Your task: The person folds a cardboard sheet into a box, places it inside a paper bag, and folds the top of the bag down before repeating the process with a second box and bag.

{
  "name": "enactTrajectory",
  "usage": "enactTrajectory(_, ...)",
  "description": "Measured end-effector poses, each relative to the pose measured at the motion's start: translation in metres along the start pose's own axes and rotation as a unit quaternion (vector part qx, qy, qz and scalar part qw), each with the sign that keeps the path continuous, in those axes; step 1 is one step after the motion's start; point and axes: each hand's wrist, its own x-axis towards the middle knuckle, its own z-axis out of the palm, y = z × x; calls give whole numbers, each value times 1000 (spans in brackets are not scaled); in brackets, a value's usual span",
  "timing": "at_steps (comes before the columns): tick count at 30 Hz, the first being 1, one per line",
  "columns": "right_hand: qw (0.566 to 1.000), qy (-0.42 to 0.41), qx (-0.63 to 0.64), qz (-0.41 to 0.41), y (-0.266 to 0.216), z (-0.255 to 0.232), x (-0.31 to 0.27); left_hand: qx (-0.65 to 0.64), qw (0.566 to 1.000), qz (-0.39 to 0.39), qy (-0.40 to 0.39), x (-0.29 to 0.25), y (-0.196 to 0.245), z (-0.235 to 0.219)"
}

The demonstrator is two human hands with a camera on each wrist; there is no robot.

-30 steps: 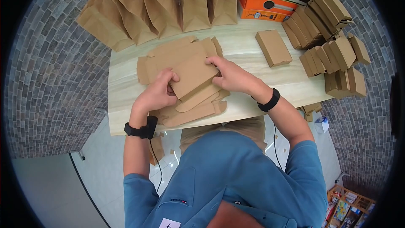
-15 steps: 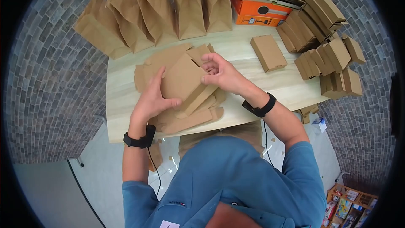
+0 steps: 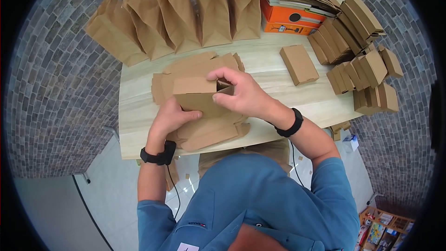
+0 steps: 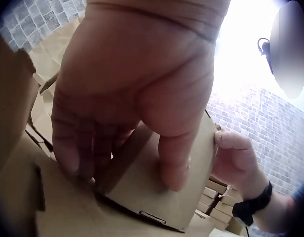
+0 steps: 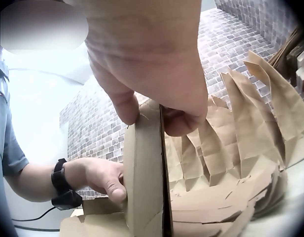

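Observation:
A brown cardboard box [image 3: 193,100] is tipped on its edge above a pile of flat cardboard blanks [image 3: 209,132]. At its left end my left hand [image 3: 171,115] grips it, thumb on the broad face and fingers behind, as the left wrist view shows. My right hand [image 3: 239,94] holds the right end, thumb on one face and fingers curled over the other side. A dark gap shows at that end beside a flap. In the right wrist view the box [image 5: 144,173] stands edge-on beneath my right hand [image 5: 157,94].
Several brown paper bags [image 3: 179,23] stand along the back edge. One closed box [image 3: 299,65] lies right of the pile. Stacked boxes [image 3: 367,65] crowd the right side, near an orange box [image 3: 292,16] with flat cardboard and papers on top.
The box has been tipped up from lying nearly flat, so its broad side now faces me. My right hand has shifted from its far corner to grasp the right end; the left hand keeps the left end.

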Motion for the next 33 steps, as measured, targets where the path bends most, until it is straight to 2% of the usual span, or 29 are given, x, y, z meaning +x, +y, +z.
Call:
enactTrajectory(3,999,6,-48,-17,2,2,2,64,997,-15,31,-1,-1,1)
enactTrajectory(5,997,4,-71,-30,1,2,3,69,973,102,194,-11,19,8)
enactTrajectory(6,995,2,-92,-43,1,2,3,69,973,101,193,-14,32,10)
enactTrajectory(8,995,6,-92,-39,1,2,3,156,921,238,266,-18,55,15)
enactTrajectory(9,995,9,-93,-35,1,3,3,155,921,236,267,-18,58,20)
enactTrajectory(11,998,7,-68,-17,0,4,3,364,853,276,254,-19,63,30)
enactTrajectory(13,999,7,-44,-1,1,4,4,390,839,264,273,-13,62,42)
enactTrajectory(15,997,4,-61,-51,6,4,3,417,824,253,289,-7,56,46)
enactTrajectory(16,997,6,-61,-50,9,3,2,415,815,261,309,-4,52,46)
enactTrajectory(17,998,16,-49,-36,11,3,2,414,805,269,330,-3,50,46)
enactTrajectory(20,998,32,-46,6,12,3,1,393,817,244,343,-2,50,45)
enactTrajectory(22,997,42,-54,33,14,4,1,401,809,249,351,-1,50,44)
enactTrajectory(25,994,85,-70,-10,17,9,2,416,796,251,360,0,48,46)
enactTrajectory(27,985,102,-103,-92,13,10,3,425,791,248,363,0,48,46)
enactTrajectory(28,985,103,-101,-92,16,11,4,426,793,242,362,-1,48,45)
enactTrajectory(30,946,128,-174,-243,26,13,8,429,795,235,360,-2,49,44)
enactTrajectory(33,937,125,-208,-252,32,9,7,417,817,208,340,-5,55,43)
